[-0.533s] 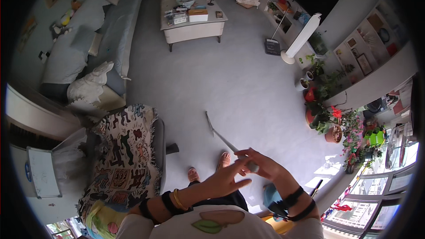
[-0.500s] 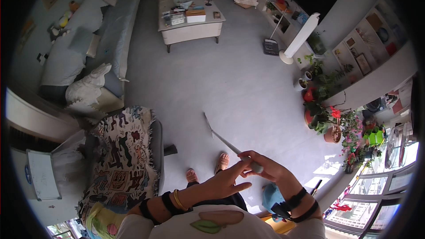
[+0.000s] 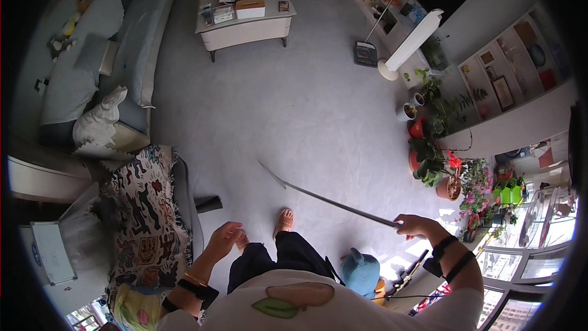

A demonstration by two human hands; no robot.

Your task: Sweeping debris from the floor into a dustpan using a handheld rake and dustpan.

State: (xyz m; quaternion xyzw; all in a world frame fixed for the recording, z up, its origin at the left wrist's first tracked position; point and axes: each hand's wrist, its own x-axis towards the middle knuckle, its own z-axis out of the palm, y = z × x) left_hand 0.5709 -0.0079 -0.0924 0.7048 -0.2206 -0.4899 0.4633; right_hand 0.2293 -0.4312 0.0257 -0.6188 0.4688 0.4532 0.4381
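Observation:
My right hand (image 3: 414,226), out to the right, is closed around the end of a long thin grey pole (image 3: 343,206). The pole slants to the left over the grey floor and ends in a narrow, flat dark piece (image 3: 272,175) seen edge-on. I cannot make out what kind of tool it is. My left hand (image 3: 223,241) is away from the pole, fingers loosely stretched, with nothing in it. It is nearest to the patterned throw (image 3: 144,208) on the seat at the left. Between the hands my two feet show on the floor (image 3: 294,122).
A low table (image 3: 245,34) with boxes on it stands far ahead. Along the left runs a grey sofa (image 3: 131,37). Potted plants (image 3: 450,190), a white tower-shaped appliance (image 3: 413,43) and a long-handled dustpan (image 3: 365,53) line the right. A blue rounded object (image 3: 359,270) is close at my right.
My left hand has let go of the pole and moved left. My right hand has moved right with the pole, which lies flatter across the view. The view has shifted slightly.

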